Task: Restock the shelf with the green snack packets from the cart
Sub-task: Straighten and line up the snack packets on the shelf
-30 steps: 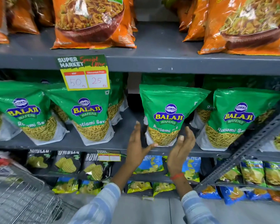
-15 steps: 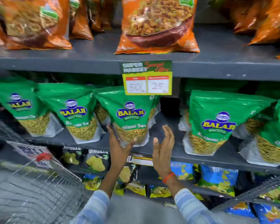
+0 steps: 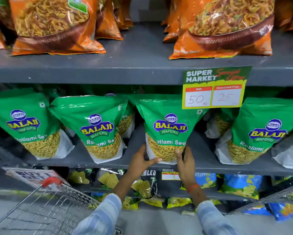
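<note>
Several green snack packets stand in a row on the grey middle shelf (image 3: 201,165). My left hand (image 3: 140,161) and my right hand (image 3: 184,161) clasp the bottom corners of the centre green packet (image 3: 167,126), which stands upright near the shelf's front edge. Other green packets (image 3: 95,126) (image 3: 259,131) stand to its left and right, with more behind them. The wire cart (image 3: 46,207) with a red handle cap sits at the lower left; I cannot see any packets inside it.
Orange snack bags (image 3: 54,24) fill the shelf above. A yellow and green price tag (image 3: 213,89) hangs from that shelf's edge. Small chip packets (image 3: 142,185) line the lower shelves. A slanted metal rack (image 3: 277,197) juts in at the lower right.
My view has swung left along the shelf. Both hands, open and apart before, have moved in and closed on the bottom of the centre green packet.
</note>
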